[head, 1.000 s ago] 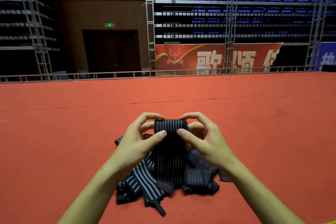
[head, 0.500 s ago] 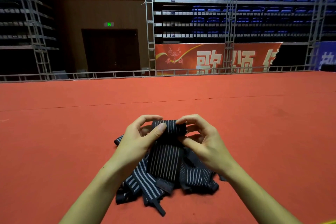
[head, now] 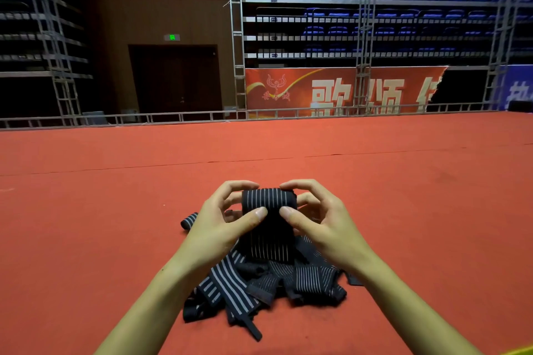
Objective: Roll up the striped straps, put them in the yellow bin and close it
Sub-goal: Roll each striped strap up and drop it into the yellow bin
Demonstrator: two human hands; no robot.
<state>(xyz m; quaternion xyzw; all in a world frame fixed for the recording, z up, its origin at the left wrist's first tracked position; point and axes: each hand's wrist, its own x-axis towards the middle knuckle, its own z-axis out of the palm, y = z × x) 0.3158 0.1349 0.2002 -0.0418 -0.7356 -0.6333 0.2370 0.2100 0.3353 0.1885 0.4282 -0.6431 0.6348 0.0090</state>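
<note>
Stage: early, first roll underway | left hand (head: pixel 222 228) and right hand (head: pixel 326 225) fingers curled, pinching black white-striped elastic strap roll (head: pixel 269 200) | tangled striped strap pile (head: pixel 268 282) on red carpet (head: pixel 86 239) unrolled | binning, closing pending

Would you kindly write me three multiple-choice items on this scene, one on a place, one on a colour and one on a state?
1. Where does the pile of loose striped straps lie?
A. on the red carpet
B. on a blue seat
C. on a metal shelf

2. What colour is the exit sign above the dark door?
A. green
B. white
C. orange

3. What is the state of the strap in the left hand and right hand?
A. lying flat
B. partly rolled
C. knotted

Key: 1 A, the pile rests on carpet; 2 A, the sign glows green; 3 B, the top is rolled while the tail hangs unrolled.
</note>
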